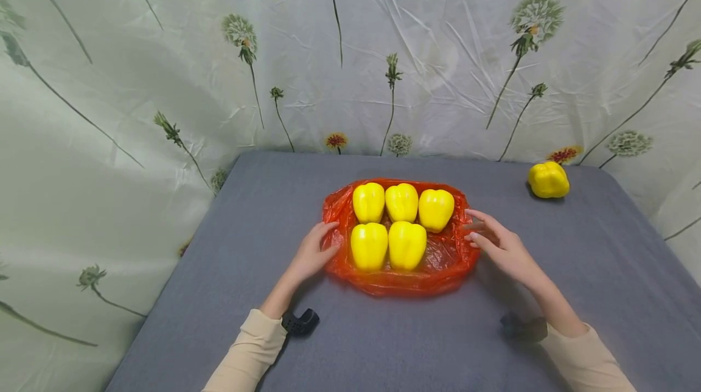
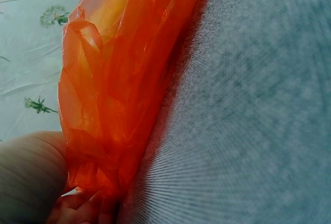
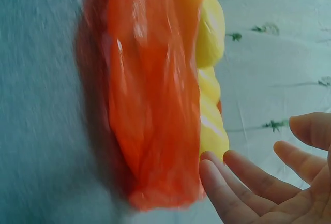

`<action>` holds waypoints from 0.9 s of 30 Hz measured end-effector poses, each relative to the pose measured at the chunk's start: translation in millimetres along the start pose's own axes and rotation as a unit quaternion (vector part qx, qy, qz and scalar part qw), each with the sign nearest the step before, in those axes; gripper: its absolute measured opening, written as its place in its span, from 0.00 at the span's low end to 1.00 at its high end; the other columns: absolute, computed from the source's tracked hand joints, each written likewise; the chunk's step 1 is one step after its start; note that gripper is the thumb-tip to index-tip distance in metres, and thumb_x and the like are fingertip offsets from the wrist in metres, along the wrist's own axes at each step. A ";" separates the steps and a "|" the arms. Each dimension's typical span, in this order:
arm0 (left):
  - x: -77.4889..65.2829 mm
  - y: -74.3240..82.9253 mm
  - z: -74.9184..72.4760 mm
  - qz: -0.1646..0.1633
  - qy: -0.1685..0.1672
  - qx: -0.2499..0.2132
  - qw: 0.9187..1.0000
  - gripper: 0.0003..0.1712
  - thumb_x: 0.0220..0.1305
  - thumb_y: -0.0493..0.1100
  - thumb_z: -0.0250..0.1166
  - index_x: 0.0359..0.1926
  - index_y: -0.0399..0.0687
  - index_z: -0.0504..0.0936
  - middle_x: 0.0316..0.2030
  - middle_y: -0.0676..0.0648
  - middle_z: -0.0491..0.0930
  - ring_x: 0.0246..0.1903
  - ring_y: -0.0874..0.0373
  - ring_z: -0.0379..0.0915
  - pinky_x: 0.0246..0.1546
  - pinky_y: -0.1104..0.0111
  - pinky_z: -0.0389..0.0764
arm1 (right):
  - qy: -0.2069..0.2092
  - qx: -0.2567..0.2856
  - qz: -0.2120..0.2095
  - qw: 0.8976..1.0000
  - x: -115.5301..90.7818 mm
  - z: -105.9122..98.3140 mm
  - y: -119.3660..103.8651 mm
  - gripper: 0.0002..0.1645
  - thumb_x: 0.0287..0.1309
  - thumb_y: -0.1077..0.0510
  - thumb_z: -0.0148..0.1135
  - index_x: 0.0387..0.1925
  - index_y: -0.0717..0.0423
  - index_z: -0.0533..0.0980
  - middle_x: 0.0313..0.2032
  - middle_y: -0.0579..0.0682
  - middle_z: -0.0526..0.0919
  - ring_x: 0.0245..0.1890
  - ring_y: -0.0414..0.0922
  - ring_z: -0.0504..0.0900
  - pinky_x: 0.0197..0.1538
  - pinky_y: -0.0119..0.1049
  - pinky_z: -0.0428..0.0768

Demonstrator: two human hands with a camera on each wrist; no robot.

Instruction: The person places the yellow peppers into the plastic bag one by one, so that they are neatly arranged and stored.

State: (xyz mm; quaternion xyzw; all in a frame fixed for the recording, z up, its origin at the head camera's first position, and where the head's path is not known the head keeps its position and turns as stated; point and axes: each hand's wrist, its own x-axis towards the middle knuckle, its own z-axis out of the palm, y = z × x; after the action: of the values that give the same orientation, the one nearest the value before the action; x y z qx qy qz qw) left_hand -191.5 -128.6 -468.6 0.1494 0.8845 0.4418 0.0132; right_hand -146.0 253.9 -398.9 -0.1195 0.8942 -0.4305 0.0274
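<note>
Several yellow bell peppers (image 1: 369, 246) stand in an opened red plastic bag (image 1: 383, 287), three at the back and two in front. At the bag's left side, my left hand (image 1: 312, 255) holds its rim, the thumb on the near side. The plastic (image 2: 119, 89) bunches up against that hand in the left wrist view. Across from it, my right hand (image 1: 506, 252) is beside the bag's right rim, fingertips right at the edge. Its fingers (image 3: 258, 175) are spread and relaxed in the right wrist view. The bag's front right corner holds no pepper.
One more yellow bell pepper (image 1: 549, 180) lies on its side at the back right of the grey cloth-covered table (image 1: 219, 294). A pale curtain (image 1: 191, 63) printed with dandelions hangs behind and to the left. Dark wrist straps (image 1: 301, 322) sit on the forearms.
</note>
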 end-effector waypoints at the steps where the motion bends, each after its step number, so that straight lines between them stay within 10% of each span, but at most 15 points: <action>1: 0.0 -0.4 0.0 0.000 0.000 0.001 1.000 0.29 0.61 0.42 0.60 0.63 0.44 0.68 0.64 0.36 0.66 0.65 0.40 0.61 0.64 0.46 0.65 | 0.004 0.001 0.001 1.000 -0.1 -2.7 1.4 0.31 0.67 0.56 0.49 0.68 0.55 0.56 0.54 0.66 0.76 0.43 0.36 0.81 0.45 0.31 0.83; 7: 0.6 -2.0 0.2 -0.003 -0.001 0.003 1.000 0.28 0.61 0.42 0.60 0.63 0.45 0.69 0.64 0.36 0.65 0.65 0.40 0.60 0.64 0.45 0.64 | 0.037 0.018 -0.002 0.999 3.3 -18.5 15.4 0.30 0.68 0.56 0.47 0.68 0.58 0.56 0.53 0.68 0.75 0.40 0.22 0.78 0.42 0.21 0.80; 14: 0.4 -3.0 0.6 0.003 -0.001 0.001 1.000 0.28 0.61 0.42 0.60 0.62 0.45 0.69 0.64 0.37 0.66 0.65 0.41 0.61 0.64 0.46 0.65 | 0.076 0.047 -0.011 0.996 7.4 -38.3 30.0 0.29 0.69 0.57 0.46 0.68 0.61 0.56 0.41 0.19 0.71 0.37 0.19 0.77 0.40 0.17 0.79; 27: -0.2 -2.2 1.5 0.009 0.006 0.001 1.000 0.27 0.61 0.41 0.60 0.61 0.44 0.70 0.62 0.37 0.68 0.63 0.41 0.63 0.63 0.46 0.66 | 0.166 0.080 0.013 0.983 37.6 -87.9 70.4 0.30 0.68 0.55 0.46 0.69 0.56 0.56 0.43 0.26 0.68 0.35 0.19 0.76 0.35 0.15 0.78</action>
State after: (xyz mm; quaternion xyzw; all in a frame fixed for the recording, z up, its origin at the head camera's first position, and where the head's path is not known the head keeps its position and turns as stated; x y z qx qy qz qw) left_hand -191.6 -128.7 -471.2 0.1553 0.8836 0.4418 0.0040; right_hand -209.2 354.4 -396.4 -0.0322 0.8504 -0.5144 -0.1059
